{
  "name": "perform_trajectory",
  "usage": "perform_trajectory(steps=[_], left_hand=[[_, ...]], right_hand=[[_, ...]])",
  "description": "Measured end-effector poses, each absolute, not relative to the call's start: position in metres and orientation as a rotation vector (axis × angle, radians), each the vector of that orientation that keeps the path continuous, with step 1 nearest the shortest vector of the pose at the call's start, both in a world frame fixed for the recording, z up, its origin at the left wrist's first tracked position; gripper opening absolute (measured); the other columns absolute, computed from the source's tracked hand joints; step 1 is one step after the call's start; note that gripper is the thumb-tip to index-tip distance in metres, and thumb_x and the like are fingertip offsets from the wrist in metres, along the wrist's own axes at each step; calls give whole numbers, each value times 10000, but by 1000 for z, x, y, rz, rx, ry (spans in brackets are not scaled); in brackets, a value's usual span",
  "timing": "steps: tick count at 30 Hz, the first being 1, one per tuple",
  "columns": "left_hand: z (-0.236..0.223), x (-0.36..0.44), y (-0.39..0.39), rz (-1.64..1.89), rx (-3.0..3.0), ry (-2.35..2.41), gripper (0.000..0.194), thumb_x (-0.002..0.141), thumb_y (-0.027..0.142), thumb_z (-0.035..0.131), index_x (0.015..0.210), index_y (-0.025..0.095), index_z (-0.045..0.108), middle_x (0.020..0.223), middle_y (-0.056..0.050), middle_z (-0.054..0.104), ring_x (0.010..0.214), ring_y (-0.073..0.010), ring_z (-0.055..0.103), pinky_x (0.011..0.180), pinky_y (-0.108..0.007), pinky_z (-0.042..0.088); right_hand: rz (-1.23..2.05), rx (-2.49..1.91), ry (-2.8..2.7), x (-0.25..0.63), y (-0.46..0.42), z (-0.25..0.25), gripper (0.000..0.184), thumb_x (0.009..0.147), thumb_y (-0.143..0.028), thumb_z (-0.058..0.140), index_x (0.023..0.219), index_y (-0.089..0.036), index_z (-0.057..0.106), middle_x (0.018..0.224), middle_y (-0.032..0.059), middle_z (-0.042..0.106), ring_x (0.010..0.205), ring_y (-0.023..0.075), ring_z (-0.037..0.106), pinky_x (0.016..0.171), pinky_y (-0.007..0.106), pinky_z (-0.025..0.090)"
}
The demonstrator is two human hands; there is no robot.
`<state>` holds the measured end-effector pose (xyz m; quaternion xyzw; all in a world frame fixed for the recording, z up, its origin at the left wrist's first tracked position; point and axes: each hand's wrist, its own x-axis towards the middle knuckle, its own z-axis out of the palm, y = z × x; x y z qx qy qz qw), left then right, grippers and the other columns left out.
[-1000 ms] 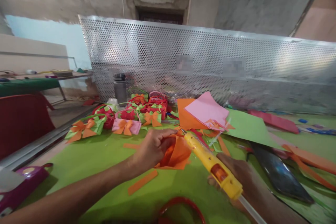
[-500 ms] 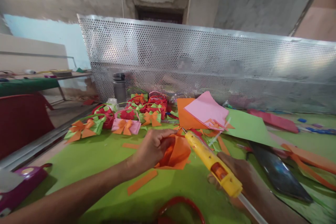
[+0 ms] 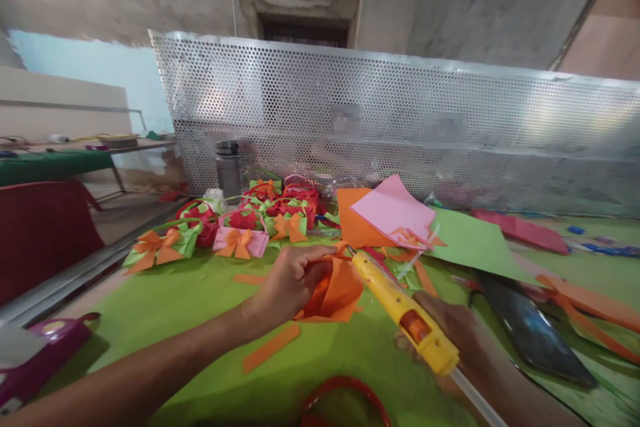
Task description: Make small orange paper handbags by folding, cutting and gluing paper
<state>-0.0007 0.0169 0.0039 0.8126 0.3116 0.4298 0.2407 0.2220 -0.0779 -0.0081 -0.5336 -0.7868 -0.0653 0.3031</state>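
Note:
Pinched at its upper edge, a folded orange paper bag (image 3: 336, 293) is held by my left hand (image 3: 290, 283) over the green tabletop. Wrapped round a yellow hot glue gun (image 3: 395, 300) is my right hand (image 3: 450, 320), partly hidden behind it. The gun's metal tip is at the top of the orange paper, close to my left fingertips; whether it touches I cannot tell. A clear glue stick (image 3: 480, 395) sticks out of the gun's rear. Flat orange paper strips (image 3: 273, 348) lie left of the bag.
Several small paper bags with bows (image 3: 240, 241) stand at the back left beside a grey bottle (image 3: 229, 170). Pink (image 3: 395, 210) and green paper sheets (image 3: 470, 240) lie behind my hands. A dark phone (image 3: 537, 330) is at right, a purple device (image 3: 47, 353) at left. Perforated metal panels (image 3: 300, 93) border the back.
The glue gun has shifted very slightly to the left at its rear end. My left hand and the orange bag stay in place.

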Motion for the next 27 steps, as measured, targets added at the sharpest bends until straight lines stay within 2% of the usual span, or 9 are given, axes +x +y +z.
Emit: perform_trajectory(steps=[5, 8, 10, 13, 16, 18, 22, 25, 27], left_hand=[[5, 0, 17, 1186, 2210, 823, 299, 779, 154, 464, 937, 167, 717, 761, -26, 712, 709, -147, 637, 644, -209, 489], [4, 0, 19, 1170, 2212, 854, 288, 781, 159, 470, 923, 176, 720, 824, -31, 727, 756, -164, 652, 664, -218, 497], [3, -2, 22, 1166, 2224, 918, 277, 772, 169, 477, 907, 168, 719, 821, -34, 729, 750, -175, 654, 666, -228, 499], [2, -4, 25, 1146, 2249, 955, 279, 773, 200, 479, 931, 172, 708, 793, -24, 726, 724, -182, 654, 652, -235, 499], [4, -5, 28, 1118, 2232, 928, 261, 788, 223, 485, 932, 191, 700, 830, -16, 725, 771, -190, 659, 665, -231, 500], [5, -6, 29, 1118, 2214, 925, 247, 783, 221, 492, 920, 193, 696, 825, -14, 724, 790, -196, 662, 682, -234, 502], [8, -6, 30, 1143, 2190, 989, 231, 767, 205, 491, 887, 191, 687, 783, -9, 715, 747, -195, 661, 664, -248, 501], [10, -5, 29, 1175, 2155, 936, 209, 772, 212, 492, 856, 194, 682, 778, -10, 706, 729, -186, 654, 633, -239, 498], [10, -5, 27, 1184, 2134, 892, 196, 777, 216, 493, 829, 188, 680, 770, -15, 699, 717, -179, 647, 615, -229, 492]], right_hand=[[-131, -1354, -2067, 224, -75, -8, 161, 801, -270, 479, 658, -237, 415, 514, -53, 481, 407, 127, 495, 413, 229, 345], [-114, -1354, -2106, 233, -71, -6, 39, 823, -257, 473, 800, -231, 491, 636, -17, 584, 498, 144, 572, 479, 236, 409], [-188, -1424, -2025, 243, -65, -1, 190, 806, -228, 491, 996, -213, 497, 728, 5, 640, 543, 156, 610, 501, 240, 425], [-370, -1600, -1833, 259, -51, 10, 390, 776, -244, 525, 1153, -179, 451, 809, 35, 683, 615, 188, 655, 525, 251, 433], [-417, -1876, -1871, 269, -45, 21, 476, 794, -343, 543, 1228, -180, 431, 799, 44, 698, 617, 211, 658, 525, 262, 417], [-453, -2058, -1960, 269, -46, 24, 465, 825, -370, 520, 1249, -198, 437, 759, 40, 696, 626, 221, 658, 535, 267, 404], [-596, -2326, -2088, 258, -51, 11, 436, 860, -224, 455, 1290, -161, 420, 747, 80, 685, 657, 243, 660, 550, 291, 406], [-691, -2392, -2155, 251, -50, -5, 492, 836, -91, 411, 1327, -105, 377, 787, 130, 670, 680, 266, 661, 530, 314, 427], [-667, -2393, -2227, 247, -49, -13, 495, 807, -39, 414, 1300, -89, 410, 788, 139, 668, 693, 276, 665, 524, 324, 443]])
